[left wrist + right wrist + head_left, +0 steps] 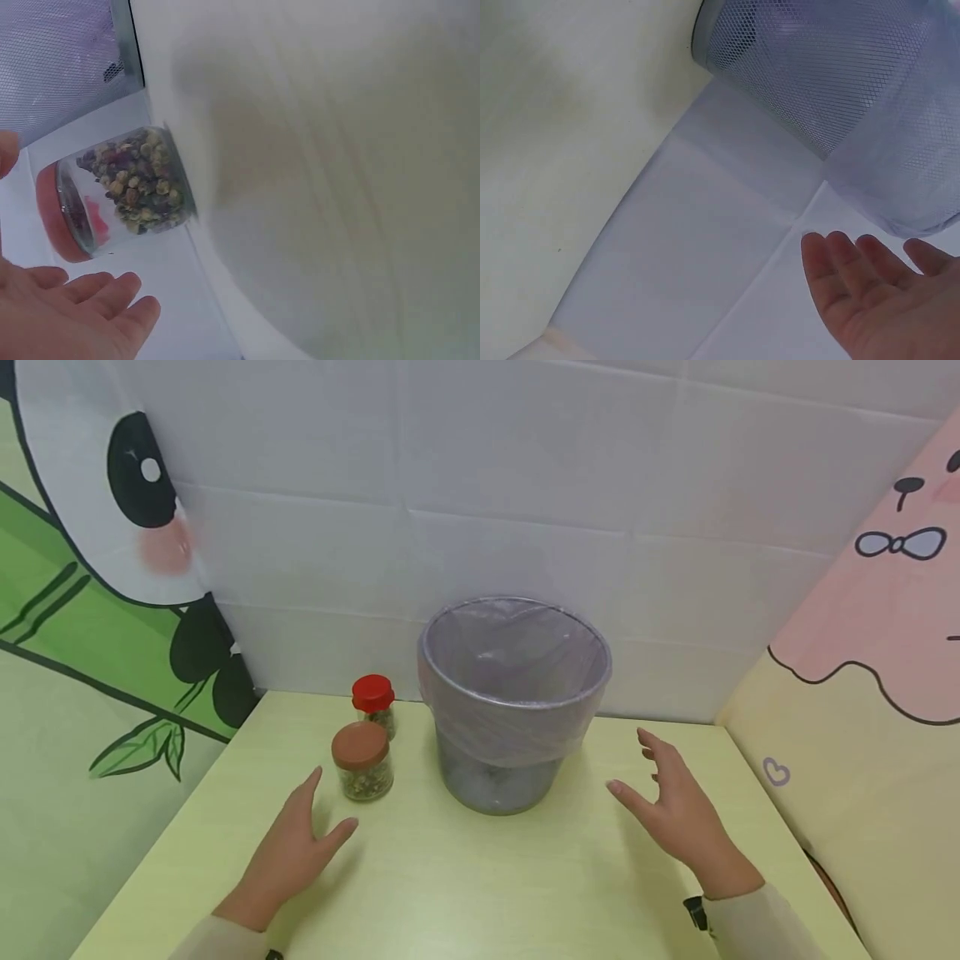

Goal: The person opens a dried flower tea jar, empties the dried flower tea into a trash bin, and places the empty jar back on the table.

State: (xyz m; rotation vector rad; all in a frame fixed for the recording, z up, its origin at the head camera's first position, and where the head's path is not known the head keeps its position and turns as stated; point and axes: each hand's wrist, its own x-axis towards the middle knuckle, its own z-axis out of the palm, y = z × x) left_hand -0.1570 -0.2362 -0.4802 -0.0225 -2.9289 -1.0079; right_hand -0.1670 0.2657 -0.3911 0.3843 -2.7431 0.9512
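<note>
A mesh waste bin [495, 785] stands upright at the back of the table, with a thin translucent bag [517, 727] lining it and folded over its rim. To its left is a glass jar with a brown lid [362, 764], holding dried flower buds [142, 180]. Just behind that jar stands a smaller jar with a red lid [373, 697]. My left hand [288, 852] hovers in front of the brown-lidded jar, fingers apart and touching nothing. On the other side, my right hand [678, 810] is raised to the right of the bin, relaxed, holding nothing.
The pale yellow table [480, 885] reaches back to a white wall covering [517, 468]. A side panel with a panda drawing [90, 635] borders the left. Another panel with a pink cartoon figure [862, 635] borders the right.
</note>
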